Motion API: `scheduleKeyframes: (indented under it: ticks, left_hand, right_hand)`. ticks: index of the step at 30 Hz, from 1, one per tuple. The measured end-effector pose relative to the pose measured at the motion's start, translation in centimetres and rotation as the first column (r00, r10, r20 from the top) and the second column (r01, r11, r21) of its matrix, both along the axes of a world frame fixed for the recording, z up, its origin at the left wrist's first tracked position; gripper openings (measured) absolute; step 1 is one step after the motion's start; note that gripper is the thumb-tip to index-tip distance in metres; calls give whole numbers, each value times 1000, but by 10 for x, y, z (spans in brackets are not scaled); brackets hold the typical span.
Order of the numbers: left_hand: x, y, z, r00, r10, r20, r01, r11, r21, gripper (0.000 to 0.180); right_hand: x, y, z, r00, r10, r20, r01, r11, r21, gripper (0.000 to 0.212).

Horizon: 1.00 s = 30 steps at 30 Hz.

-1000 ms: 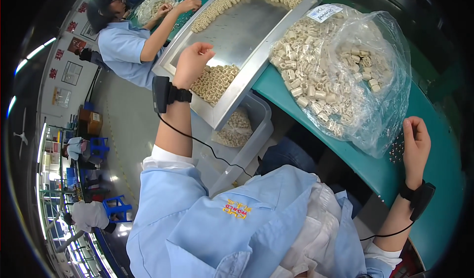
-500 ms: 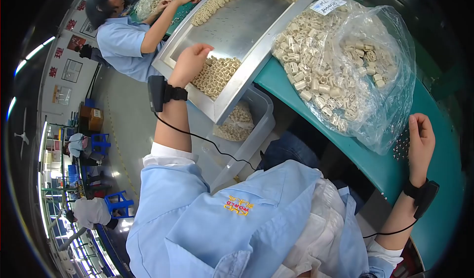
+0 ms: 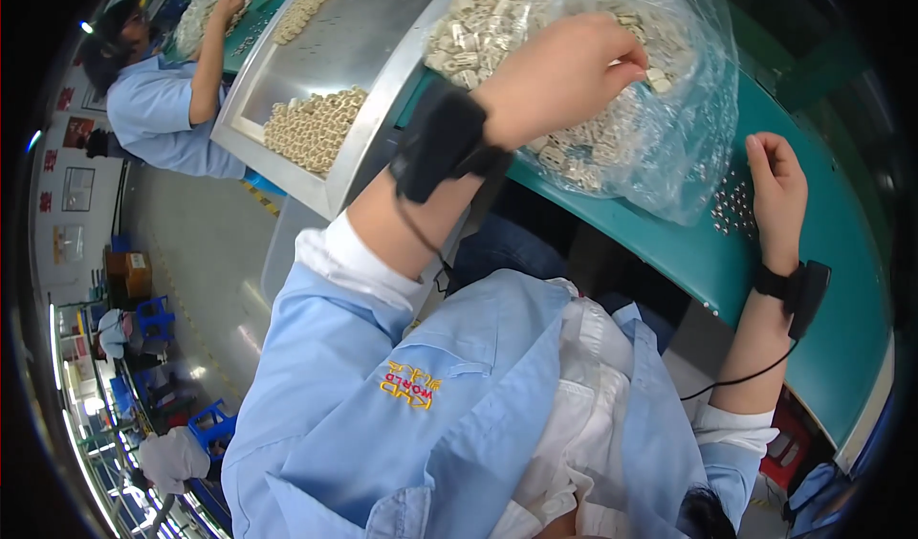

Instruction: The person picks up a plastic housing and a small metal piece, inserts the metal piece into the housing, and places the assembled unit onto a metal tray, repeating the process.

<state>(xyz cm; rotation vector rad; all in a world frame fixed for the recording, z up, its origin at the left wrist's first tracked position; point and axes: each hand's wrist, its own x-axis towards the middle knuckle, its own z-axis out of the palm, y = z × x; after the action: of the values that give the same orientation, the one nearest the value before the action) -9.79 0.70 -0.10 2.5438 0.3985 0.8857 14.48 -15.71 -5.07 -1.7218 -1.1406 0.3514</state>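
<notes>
My left hand (image 3: 569,75) reaches across an open clear plastic bag (image 3: 703,156), its thumb and forefinger drawn together in a pinch. Beige ribbed plastic pieces (image 3: 469,32) fill the bag, some right by the fingertips; whether one is between them I cannot make out. My right hand (image 3: 779,195) rests at the green tabletop, fingers curled together, and what they may hold is hidden. Beside it lie scattered small shiny metal parts (image 3: 732,209). To the left, a metal-framed tray (image 3: 359,171) holds closely packed beige pieces (image 3: 316,128) in its near corner.
The green table (image 3: 822,242) curves along the right. A co-worker in a light blue shirt (image 3: 158,104) works at the far left with another bag of pieces (image 3: 206,13). Blue stools (image 3: 210,424) and shelving stand farther off. Cabled black bands circle both my wrists.
My left hand has swung right from the tray to over the bag. The whole view has shifted, and my right hand stays beside the metal parts. The co-worker's arm has moved toward their bag.
</notes>
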Motion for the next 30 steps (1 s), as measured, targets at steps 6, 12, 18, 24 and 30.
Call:
scheduleKeyframes:
  ticks: [6,12,18,24,30]
  left_hand:
    - [56,18,-28,959,165,-231,-120,973,199,16]
    - [58,24,-41,963,140,-229,-75,960,268,18]
    - [41,24,-34,932,227,-282,-186,969,164,18]
    - [30,23,-22,916,189,-353,-107,965,240,23]
    - [30,24,-24,908,207,-364,-165,976,144,26]
  right_hand:
    - [1,-3,6,997,-71,-27,72,997,5,17]
    - [-1,-3,7,998,-60,-17,60,998,10,17]
    - [-3,-3,8,999,-49,-17,49,999,17,17]
    - [-5,-5,11,999,-33,1,33,999,13,17]
    - [-4,-5,10,998,-21,54,20,1000,14,17]
